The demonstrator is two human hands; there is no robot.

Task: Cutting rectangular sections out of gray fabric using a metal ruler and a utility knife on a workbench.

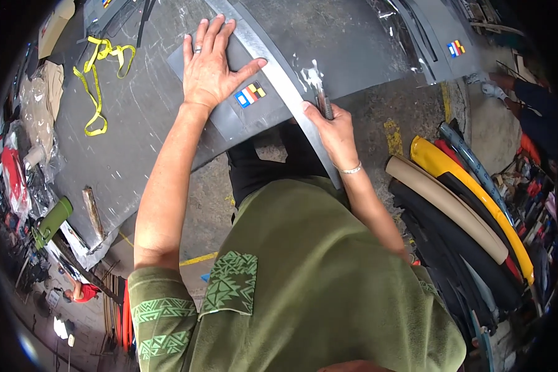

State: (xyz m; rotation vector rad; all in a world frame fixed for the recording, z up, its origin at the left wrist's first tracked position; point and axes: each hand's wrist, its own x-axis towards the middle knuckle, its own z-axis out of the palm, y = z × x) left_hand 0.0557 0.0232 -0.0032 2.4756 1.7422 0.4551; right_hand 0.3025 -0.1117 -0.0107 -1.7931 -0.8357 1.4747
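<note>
My left hand (209, 77) lies flat with spread fingers on a grey plastic-looking sheet (226, 123), its thumb reaching onto a long metal straightedge (276, 71). A small block of coloured flag shapes (249, 95) shows on the sheet beside that thumb. My right hand (336, 135) is closed around what looks like a grey utility knife (325, 106), at the straightedge's right side near the table's front edge. The knife's tip is hard to make out. From the table the straightedge runs out past the edge toward my body.
On the dark worktable (142, 124), a yellow strap (95, 93) lies in loops at left. More grey sheet (353, 43) covers the right. Rolls of material, including a yellow roll (477, 201) and a beige roll (446, 208), stand right. A person (539, 118) is at far right.
</note>
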